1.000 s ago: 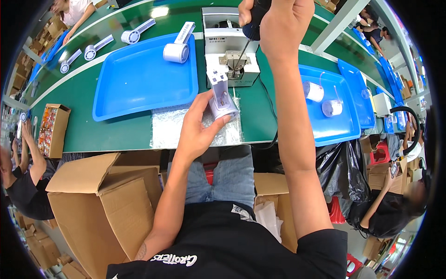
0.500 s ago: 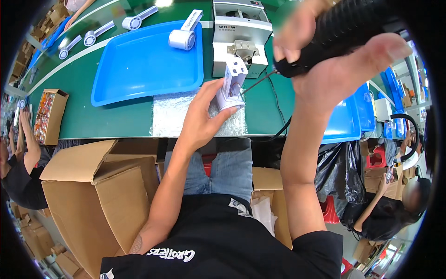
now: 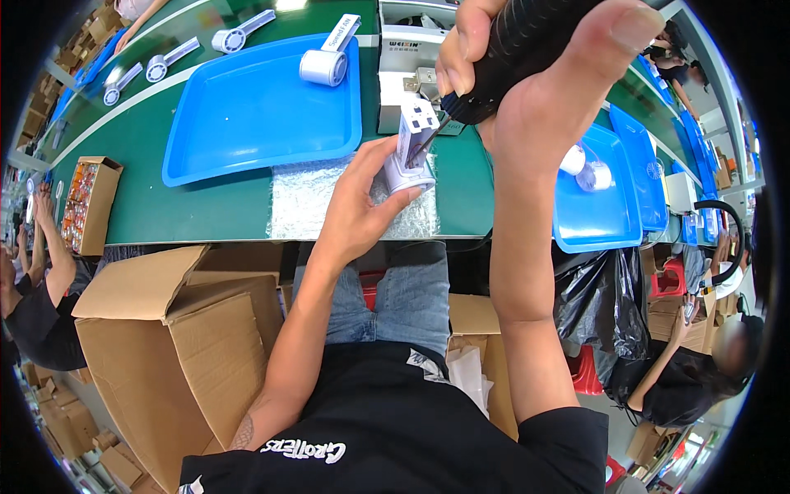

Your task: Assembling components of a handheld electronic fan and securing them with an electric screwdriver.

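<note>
My left hand is closed round the round base of a white handheld fan, with its handle part pointing up and its inside showing. In my right hand is a black electric screwdriver, gripped from above and tilted down to the left. Its thin bit reaches into the open handle of the fan; whether the tip touches a screw is too small to tell. Under the fan lies a sheet of bubble wrap on the green table.
A blue tray holds another white fan. Behind my hands stands a grey-white machine. More blue trays sit at right. Several fans lie farther left, near a box of small orange parts. An open carton stands below the table.
My right hand has moved left and the screwdriver with it; its bit now reaches inside the fan's handle. The left hand and the fan stay in place.
</note>
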Demonstrator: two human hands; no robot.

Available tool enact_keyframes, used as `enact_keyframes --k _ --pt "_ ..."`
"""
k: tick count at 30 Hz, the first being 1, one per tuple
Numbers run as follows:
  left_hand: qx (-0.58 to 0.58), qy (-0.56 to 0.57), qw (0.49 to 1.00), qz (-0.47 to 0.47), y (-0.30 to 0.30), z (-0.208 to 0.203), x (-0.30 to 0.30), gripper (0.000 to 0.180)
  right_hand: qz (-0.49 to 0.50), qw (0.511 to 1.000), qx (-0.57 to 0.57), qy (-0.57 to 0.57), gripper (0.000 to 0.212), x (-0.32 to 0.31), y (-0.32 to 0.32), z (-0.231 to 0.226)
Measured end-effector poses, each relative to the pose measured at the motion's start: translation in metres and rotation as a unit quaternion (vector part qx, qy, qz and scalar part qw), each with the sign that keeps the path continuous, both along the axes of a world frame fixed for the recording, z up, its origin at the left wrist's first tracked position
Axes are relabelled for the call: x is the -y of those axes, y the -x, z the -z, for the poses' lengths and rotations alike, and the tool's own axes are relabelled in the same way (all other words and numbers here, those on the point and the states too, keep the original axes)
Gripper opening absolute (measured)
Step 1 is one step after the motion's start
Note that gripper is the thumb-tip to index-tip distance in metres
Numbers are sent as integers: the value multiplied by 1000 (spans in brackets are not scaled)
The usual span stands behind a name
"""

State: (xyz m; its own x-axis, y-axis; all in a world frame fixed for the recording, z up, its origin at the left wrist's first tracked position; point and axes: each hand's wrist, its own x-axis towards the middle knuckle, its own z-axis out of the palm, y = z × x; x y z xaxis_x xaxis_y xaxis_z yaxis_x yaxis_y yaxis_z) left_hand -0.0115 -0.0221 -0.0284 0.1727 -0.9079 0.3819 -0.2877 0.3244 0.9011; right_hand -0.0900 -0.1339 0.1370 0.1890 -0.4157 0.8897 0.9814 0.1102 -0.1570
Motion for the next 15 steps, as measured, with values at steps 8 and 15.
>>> enact_keyframes --k 8,15 --pt "2 -15 1000 2 -3 -1 0 65 -58 995 -18 -76 90 -15 2 -4" --pt "-14 -14 1000 7 -2 1 1 60 66 989 -101 -82 93 -15 12 -11"
